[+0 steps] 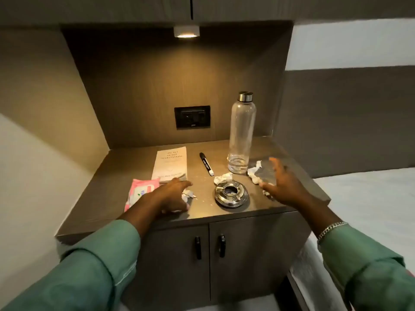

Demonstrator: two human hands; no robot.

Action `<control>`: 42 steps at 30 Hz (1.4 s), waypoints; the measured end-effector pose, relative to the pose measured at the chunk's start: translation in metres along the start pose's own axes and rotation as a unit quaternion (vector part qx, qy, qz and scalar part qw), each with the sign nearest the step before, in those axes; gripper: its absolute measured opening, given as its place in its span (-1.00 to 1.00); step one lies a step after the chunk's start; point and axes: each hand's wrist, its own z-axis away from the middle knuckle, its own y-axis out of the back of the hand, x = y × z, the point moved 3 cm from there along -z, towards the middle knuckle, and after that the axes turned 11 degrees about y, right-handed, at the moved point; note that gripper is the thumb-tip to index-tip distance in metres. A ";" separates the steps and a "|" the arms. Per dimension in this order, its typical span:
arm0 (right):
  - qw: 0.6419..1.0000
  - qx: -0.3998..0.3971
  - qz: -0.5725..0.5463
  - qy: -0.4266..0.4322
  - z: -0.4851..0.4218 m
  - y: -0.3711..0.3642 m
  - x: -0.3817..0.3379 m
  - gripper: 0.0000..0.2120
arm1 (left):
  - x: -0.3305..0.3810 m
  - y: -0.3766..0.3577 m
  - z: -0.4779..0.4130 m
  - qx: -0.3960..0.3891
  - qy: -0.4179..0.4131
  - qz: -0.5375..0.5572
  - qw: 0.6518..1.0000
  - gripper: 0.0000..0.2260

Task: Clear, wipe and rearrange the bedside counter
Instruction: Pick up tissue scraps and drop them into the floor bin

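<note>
Bedside counter [125,212], dark wood top, lit from a lamp [186,32] above. Both arms in green sleeves reach over it.

Left hand [173,196]: palm down, fingers loosely curled over a crumpled tissue [187,195] at the front of the counter; cannot tell whether it grips the tissue. Just left of this hand lies a pink wipes pack [140,190]. Just beyond its fingertips, a book [171,163] lies flat.

Right hand [280,187]: fingers spread wide, hovering over crumpled tissues [254,172] and what looks like a clear wrapper; motion blur hides any contact. Bracelet [331,230] on that wrist.

Between the 2 hands: round metal ashtray [231,195], with 1 more tissue wad [222,178] touching its far edge. Beyond that, a black marker [206,163]. Just beyond and left of the right hand, a clear bottle [241,133] stands upright, steel cap on.
</note>
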 end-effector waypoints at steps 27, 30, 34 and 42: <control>0.999 -0.013 0.018 -0.029 -0.052 -0.049 0.031 -0.89 | 0.144 0.008 -0.099 0.073 0.018 0.050 0.996 -0.73; 0.998 0.020 -0.031 -0.041 -0.039 -0.040 0.036 -0.86 | 0.142 0.014 -0.104 0.066 0.039 0.073 0.994 -0.75; 0.991 0.082 -0.091 -0.053 -0.015 -0.021 0.033 -0.86 | 0.135 0.015 -0.103 0.061 0.057 0.126 0.988 -0.80; 0.968 0.172 -0.167 -0.073 0.059 0.019 0.013 -0.80 | 0.131 0.049 -0.054 0.079 -0.002 0.342 0.936 -0.91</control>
